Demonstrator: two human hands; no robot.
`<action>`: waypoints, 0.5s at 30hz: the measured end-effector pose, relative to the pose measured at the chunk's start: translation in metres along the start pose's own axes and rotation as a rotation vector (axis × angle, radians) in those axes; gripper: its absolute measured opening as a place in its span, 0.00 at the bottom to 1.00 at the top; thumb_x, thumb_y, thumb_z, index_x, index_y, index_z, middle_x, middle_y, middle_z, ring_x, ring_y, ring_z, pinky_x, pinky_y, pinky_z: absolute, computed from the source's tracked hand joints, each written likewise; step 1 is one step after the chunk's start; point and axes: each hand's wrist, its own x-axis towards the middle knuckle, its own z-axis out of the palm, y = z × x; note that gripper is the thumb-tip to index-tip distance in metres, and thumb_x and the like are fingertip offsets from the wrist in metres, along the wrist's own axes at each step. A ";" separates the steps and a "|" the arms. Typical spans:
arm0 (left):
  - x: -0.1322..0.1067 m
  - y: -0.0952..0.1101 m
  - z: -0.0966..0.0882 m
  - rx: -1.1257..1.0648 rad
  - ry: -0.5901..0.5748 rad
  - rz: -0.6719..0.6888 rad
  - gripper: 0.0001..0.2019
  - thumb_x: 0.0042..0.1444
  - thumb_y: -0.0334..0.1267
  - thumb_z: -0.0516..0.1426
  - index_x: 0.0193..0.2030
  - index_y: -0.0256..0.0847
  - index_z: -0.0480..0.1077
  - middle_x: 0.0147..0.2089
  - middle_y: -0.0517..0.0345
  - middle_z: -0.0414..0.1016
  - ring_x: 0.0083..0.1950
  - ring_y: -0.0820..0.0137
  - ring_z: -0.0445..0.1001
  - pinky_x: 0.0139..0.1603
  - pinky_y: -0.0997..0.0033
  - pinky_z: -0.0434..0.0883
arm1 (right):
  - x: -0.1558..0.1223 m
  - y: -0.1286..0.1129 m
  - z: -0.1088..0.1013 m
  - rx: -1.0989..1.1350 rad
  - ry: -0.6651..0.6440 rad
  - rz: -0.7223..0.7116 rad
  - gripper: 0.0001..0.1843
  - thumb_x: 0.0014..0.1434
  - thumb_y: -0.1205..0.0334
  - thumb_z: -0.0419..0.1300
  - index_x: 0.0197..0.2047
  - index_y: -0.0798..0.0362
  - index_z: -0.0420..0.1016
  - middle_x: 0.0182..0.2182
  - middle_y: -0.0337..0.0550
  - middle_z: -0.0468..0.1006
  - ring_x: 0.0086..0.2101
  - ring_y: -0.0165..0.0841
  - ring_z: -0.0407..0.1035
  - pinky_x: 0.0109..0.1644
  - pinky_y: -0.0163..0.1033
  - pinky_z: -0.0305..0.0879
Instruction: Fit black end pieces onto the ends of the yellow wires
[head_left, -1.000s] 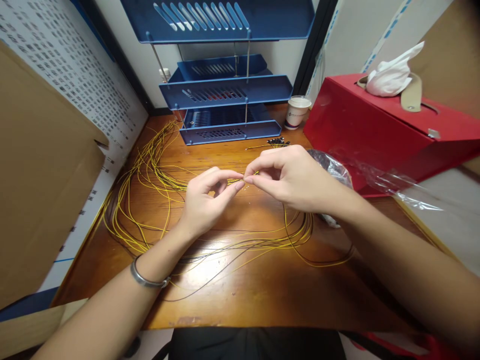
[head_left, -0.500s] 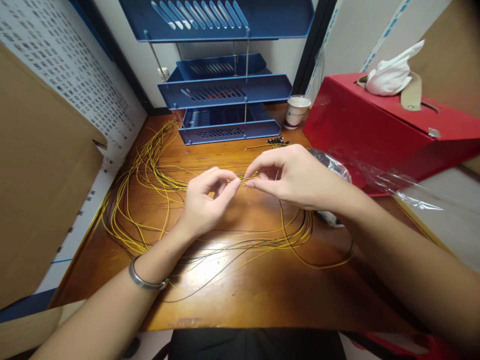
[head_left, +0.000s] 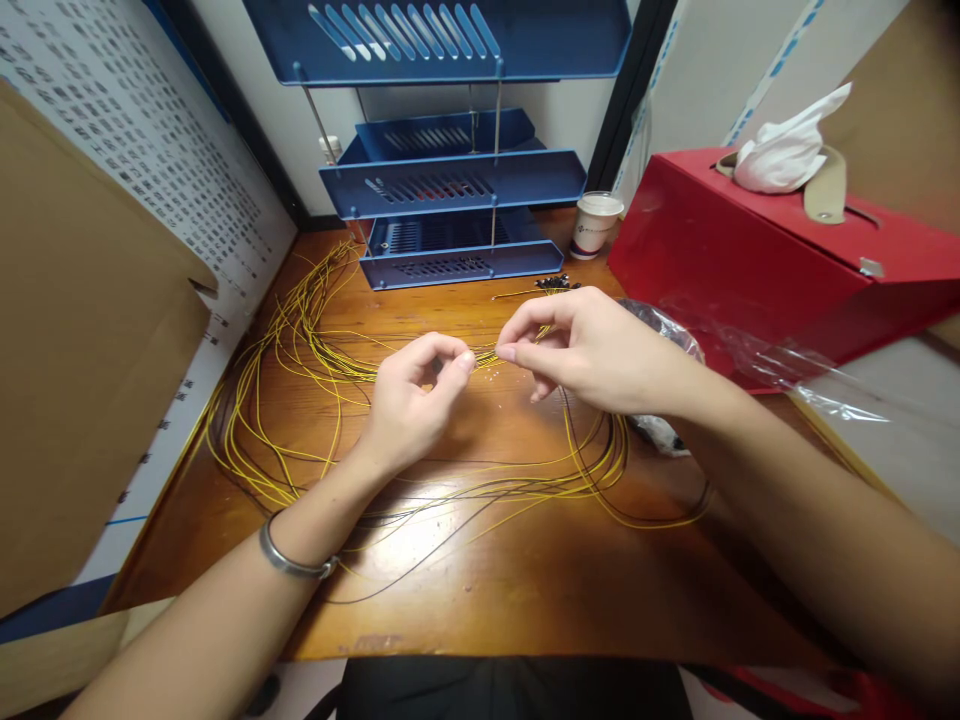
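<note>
Over the middle of the desk, my left hand (head_left: 420, 395) has its thumb and forefinger pinched on a thin wire, whose end is too small to see clearly. Just right of it, my right hand (head_left: 581, 350) also pinches a wire between thumb and forefinger, its other fingers loosely curled. A small gap parts the fingertips. Behind and below them, a loose bundle of yellow and black wires (head_left: 300, 345) loops across the desk. Beyond my right hand, a cluster of black connectors (head_left: 555, 284) ends several wires. Tiny pale bits lie under the fingertips.
A blue tiered tray rack (head_left: 457, 268) stands at the back, beside a lidded paper cup (head_left: 595, 228). On the right are a red box (head_left: 720, 260) with tissue on top and a clear plastic bag (head_left: 667, 335). Cardboard (head_left: 82, 350) rises on the left.
My right hand has drawn slightly away to the right from my left, widening the gap between the fingertips, and its lower fingers have dropped a little. My left hand stays nearly in place.
</note>
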 end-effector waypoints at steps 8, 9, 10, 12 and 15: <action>0.000 0.002 -0.001 -0.023 -0.003 -0.007 0.07 0.61 0.37 0.59 0.32 0.38 0.71 0.25 0.64 0.67 0.24 0.77 0.65 0.27 0.75 0.63 | 0.001 0.003 0.000 -0.037 0.018 -0.102 0.11 0.62 0.59 0.62 0.32 0.55 0.83 0.27 0.40 0.79 0.28 0.29 0.69 0.33 0.36 0.62; 0.000 0.001 0.000 -0.023 -0.002 -0.005 0.07 0.61 0.37 0.59 0.32 0.38 0.71 0.25 0.63 0.67 0.24 0.76 0.65 0.27 0.75 0.63 | 0.001 0.003 0.000 -0.032 0.005 -0.102 0.12 0.62 0.58 0.62 0.32 0.55 0.83 0.26 0.39 0.79 0.27 0.29 0.68 0.33 0.37 0.61; 0.000 0.001 0.000 -0.022 -0.001 -0.005 0.07 0.61 0.37 0.59 0.32 0.38 0.71 0.25 0.63 0.67 0.25 0.76 0.65 0.27 0.75 0.63 | 0.002 0.003 0.000 -0.033 -0.006 -0.100 0.13 0.63 0.58 0.61 0.32 0.55 0.83 0.26 0.39 0.79 0.27 0.28 0.67 0.33 0.37 0.61; 0.000 0.001 0.000 -0.022 0.003 -0.006 0.07 0.61 0.37 0.59 0.32 0.38 0.71 0.24 0.63 0.67 0.24 0.76 0.65 0.27 0.75 0.63 | 0.002 0.003 0.000 -0.048 -0.026 -0.091 0.13 0.63 0.59 0.61 0.32 0.55 0.84 0.26 0.39 0.79 0.26 0.28 0.66 0.34 0.37 0.60; -0.001 0.001 0.000 -0.036 -0.004 -0.004 0.07 0.62 0.37 0.60 0.32 0.38 0.72 0.24 0.63 0.68 0.24 0.76 0.65 0.26 0.75 0.63 | 0.001 0.001 0.000 -0.090 -0.051 -0.073 0.12 0.62 0.60 0.61 0.32 0.55 0.84 0.25 0.38 0.78 0.26 0.28 0.66 0.35 0.38 0.60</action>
